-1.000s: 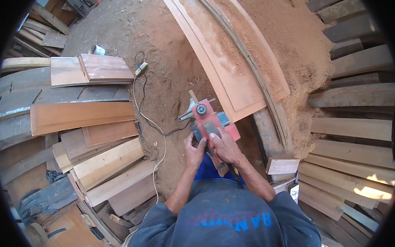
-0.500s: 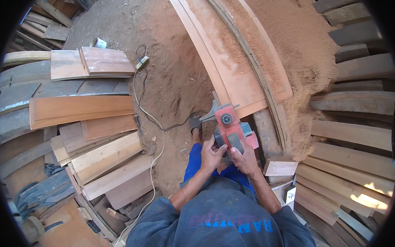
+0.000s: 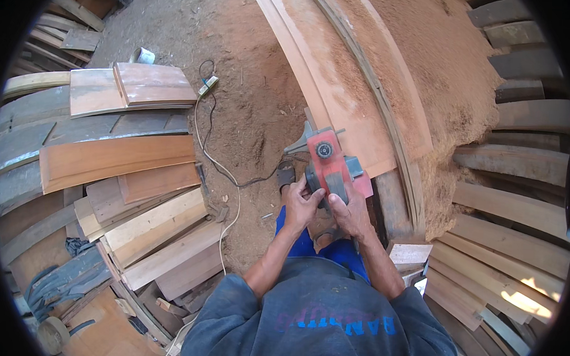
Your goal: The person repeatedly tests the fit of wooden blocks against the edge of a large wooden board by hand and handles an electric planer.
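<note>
Left hand point(image 3: 303, 207) and right hand point(image 3: 351, 212) were clamped on a boxy red-and-grey power planer point(image 3: 328, 159), by the long brown wooden panel point(image 3: 365, 140)'s near end; likely stiff, hefty (my guess), best gripped by grey handle point(image 3: 336, 186).

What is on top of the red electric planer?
A round black knob and grey handle show on the red electric planer; anything beneath the left-hand grip and right-hand grip is hidden.
</note>
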`<state>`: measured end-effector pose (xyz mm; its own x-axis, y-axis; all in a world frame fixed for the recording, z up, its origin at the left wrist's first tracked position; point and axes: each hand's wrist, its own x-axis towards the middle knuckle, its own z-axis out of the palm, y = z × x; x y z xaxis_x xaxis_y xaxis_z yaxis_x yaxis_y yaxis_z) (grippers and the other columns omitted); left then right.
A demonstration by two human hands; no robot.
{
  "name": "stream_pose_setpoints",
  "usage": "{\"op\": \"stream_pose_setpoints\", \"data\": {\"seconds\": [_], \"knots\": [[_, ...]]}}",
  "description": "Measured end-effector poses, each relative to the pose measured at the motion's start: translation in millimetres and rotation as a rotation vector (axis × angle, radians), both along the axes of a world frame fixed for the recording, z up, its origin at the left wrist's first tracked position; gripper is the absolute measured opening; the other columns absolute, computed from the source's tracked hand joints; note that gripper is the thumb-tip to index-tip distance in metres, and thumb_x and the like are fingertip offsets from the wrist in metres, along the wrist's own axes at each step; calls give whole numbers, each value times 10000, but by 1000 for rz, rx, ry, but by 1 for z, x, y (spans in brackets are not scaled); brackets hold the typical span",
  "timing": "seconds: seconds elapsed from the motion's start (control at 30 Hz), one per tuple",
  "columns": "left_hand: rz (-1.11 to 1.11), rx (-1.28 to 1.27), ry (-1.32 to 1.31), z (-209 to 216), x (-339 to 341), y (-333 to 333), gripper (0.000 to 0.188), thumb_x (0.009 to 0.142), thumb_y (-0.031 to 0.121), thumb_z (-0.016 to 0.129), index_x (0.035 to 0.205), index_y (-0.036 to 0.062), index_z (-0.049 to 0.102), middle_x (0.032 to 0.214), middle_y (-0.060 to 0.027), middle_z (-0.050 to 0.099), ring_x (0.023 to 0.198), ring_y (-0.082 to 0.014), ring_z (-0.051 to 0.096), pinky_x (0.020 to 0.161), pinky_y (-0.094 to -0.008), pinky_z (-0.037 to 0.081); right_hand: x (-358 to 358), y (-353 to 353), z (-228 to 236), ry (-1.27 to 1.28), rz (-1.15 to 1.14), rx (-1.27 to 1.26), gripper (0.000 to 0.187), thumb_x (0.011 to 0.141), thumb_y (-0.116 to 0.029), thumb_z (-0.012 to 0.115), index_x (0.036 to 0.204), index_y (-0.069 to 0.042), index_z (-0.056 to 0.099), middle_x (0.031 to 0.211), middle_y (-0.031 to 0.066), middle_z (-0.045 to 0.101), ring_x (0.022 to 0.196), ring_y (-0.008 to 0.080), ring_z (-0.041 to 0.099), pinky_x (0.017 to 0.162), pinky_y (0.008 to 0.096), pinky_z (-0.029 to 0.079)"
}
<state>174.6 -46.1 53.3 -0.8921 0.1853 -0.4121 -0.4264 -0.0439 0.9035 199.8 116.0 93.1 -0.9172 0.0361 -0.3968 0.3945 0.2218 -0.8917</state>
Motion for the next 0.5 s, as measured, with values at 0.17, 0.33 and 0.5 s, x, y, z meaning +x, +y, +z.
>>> {"op": "stream_pose_setpoints", "data": {"seconds": [0.17, 0.33, 0.5], "knots": [[37, -10, 13, -12, -30, -7, 443, 925, 32, 705, 1354, -13, 605, 1124, -85, 729, 1011, -130, 681, 903, -286, 543, -36, -6, 3, 29, 4, 48, 674, 935, -639, 594, 1094, 15, 620, 814, 60, 612, 758, 164, 571, 688, 352, 485], [79, -26, 22, -15, -66, -13, 422, 912, 11, 707, 1325, -22, 623, 1085, -91, 747, 996, -130, 692, 882, -290, 561, -75, -14, 8, -10, 36, 46, 640, 936, -572, 640, 1076, 52, 607, 973, 259, 648, 935, 358, 657, 821, 459, 509], [39, 38, -6, -12, -113, -25, 469, 942, 95, 742, 1377, -13, 604, 1171, -60, 717, 1003, -112, 663, 902, -276, 528, -121, -23, 4, -1, 28, 31, 651, 939, -572, 634, 1061, 67, 607, 945, 272, 648, 917, 369, 664, 813, 457, 511]]}}
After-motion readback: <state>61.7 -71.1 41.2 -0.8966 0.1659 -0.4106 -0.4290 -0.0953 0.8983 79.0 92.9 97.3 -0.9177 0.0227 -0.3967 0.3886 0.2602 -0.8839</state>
